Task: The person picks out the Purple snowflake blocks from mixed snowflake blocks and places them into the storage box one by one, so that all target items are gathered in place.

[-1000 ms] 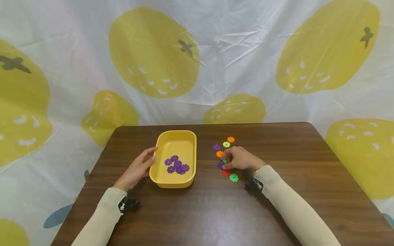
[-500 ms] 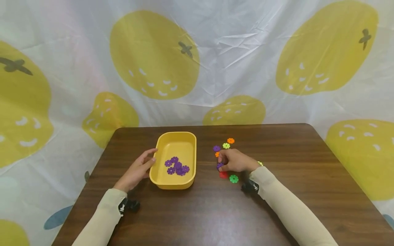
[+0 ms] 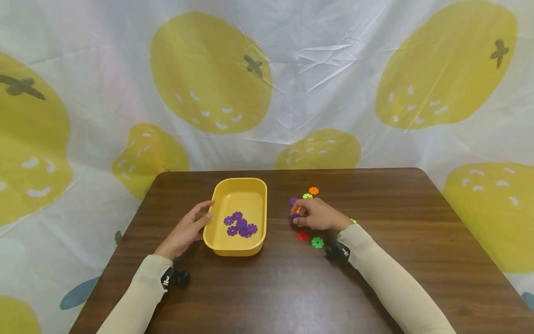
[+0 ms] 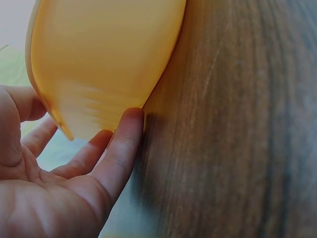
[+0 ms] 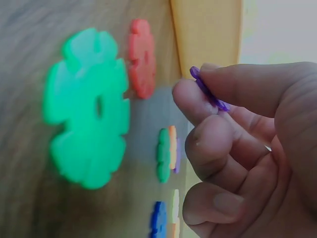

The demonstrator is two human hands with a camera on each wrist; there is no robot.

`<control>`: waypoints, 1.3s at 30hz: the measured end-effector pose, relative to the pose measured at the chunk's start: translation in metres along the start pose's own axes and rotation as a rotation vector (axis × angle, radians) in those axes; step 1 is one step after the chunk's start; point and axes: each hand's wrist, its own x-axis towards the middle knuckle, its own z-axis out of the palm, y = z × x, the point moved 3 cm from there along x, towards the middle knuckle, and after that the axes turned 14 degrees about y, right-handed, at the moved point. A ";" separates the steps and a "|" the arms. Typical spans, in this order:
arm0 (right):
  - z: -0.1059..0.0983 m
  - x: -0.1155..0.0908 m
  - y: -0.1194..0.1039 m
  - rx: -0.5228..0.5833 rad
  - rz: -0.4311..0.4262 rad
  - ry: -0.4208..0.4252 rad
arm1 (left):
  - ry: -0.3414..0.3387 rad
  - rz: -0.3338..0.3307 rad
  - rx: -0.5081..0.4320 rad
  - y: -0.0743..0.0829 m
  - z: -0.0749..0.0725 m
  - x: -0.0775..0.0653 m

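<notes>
A yellow plastic tub (image 3: 239, 249) stands left of the table's middle, with several purple snowflake discs (image 3: 242, 224) lying inside. My left hand (image 3: 185, 231) holds its left side; in the left wrist view the thumb reaches the rim and the other fingers lie against the outer wall. My right hand (image 3: 321, 215) pinches a purple snowflake disc (image 5: 208, 91) between thumb and index finger, above the loose discs. Below that hand lie a red disc (image 3: 302, 236) and a green disc (image 3: 317, 242). The right hand partly covers an orange disc (image 3: 298, 210).
Beyond the right hand lie a purple disc (image 3: 293, 201), a yellow-green disc (image 3: 307, 196) and an orange disc (image 3: 314, 190). A blue disc (image 5: 158, 219) shows in the right wrist view. A lemon-print cloth (image 3: 283, 93) hangs behind the brown table (image 3: 267, 297).
My right hand has taken up the purple disc beside the red one and moved slightly left with it. The red disc has shifted a little left. The left hand stays on the tub.
</notes>
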 end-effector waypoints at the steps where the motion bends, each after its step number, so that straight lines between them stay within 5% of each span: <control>1: -0.001 0.001 -0.001 0.009 -0.006 0.008 | 0.003 0.000 0.001 0.000 0.000 0.000; 7: -0.003 0.006 -0.005 0.037 -0.038 0.054 | 0.015 -0.014 0.006 0.002 0.001 0.000; 18: -0.013 0.011 -0.019 0.122 0.032 0.084 | 0.013 -0.004 0.031 0.003 0.000 -0.001; 39: -0.019 0.026 -0.045 0.096 -0.065 0.200 | 0.007 -0.011 0.027 -0.001 0.000 -0.002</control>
